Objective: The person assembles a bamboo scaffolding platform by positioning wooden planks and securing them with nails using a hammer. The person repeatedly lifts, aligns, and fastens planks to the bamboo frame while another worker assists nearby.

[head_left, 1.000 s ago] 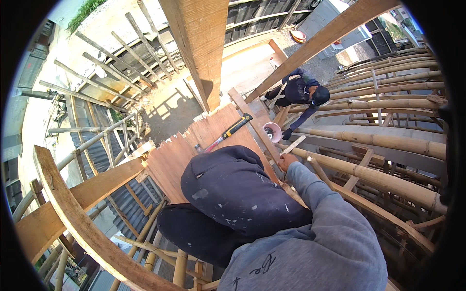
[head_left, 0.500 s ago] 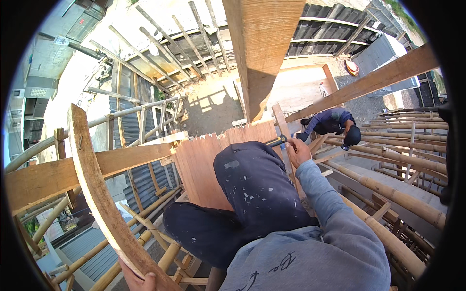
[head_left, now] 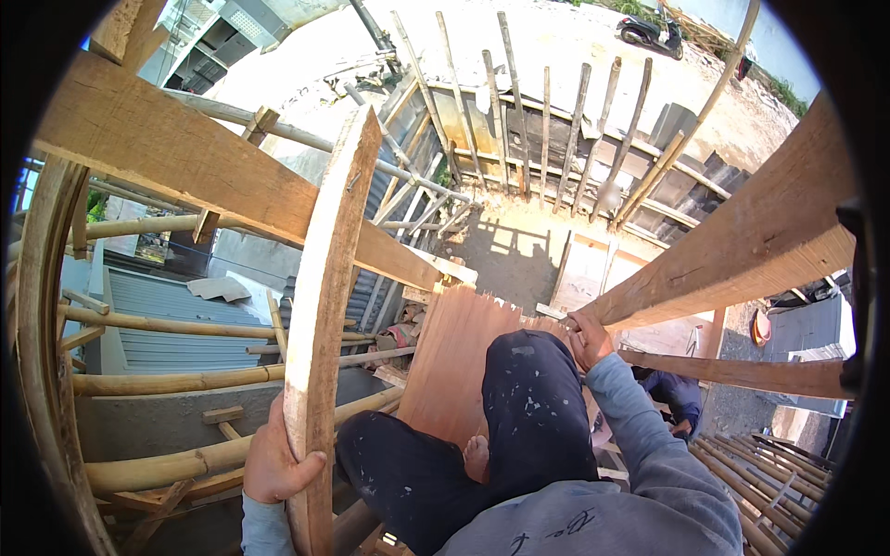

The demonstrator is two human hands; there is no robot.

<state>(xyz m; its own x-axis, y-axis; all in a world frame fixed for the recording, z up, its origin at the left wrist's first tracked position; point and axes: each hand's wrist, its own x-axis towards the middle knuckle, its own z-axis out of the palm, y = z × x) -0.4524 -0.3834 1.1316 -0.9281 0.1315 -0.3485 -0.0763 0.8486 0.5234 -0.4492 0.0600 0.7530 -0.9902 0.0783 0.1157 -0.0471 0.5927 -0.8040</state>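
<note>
My left hand [head_left: 276,463] is wrapped round the lower part of a long wooden plank [head_left: 320,306], which rises steeply past a horizontal wooden beam [head_left: 204,181]. The fingers of my right hand [head_left: 589,341] are curled closed beside my raised knee, close to the lower end of a thick timber post [head_left: 732,246]. What lies inside that grip is hidden. Below my knees a reddish plywood sheet [head_left: 436,361] with a ragged far edge is spread, and my bare foot [head_left: 476,458] shows on it.
Bamboo scaffold poles [head_left: 185,380] run along the left, with more poles [head_left: 769,482] at the lower right. Another person in dark clothes [head_left: 675,394] is below on the right, partly hidden by my arm. A slanting timber [head_left: 742,369] crosses there. Far down stands a stake fence [head_left: 547,139].
My view has swung left. My left hand and its plank have come up into fuller view. The black-and-yellow tool handle that showed at my right hand is now out of sight.
</note>
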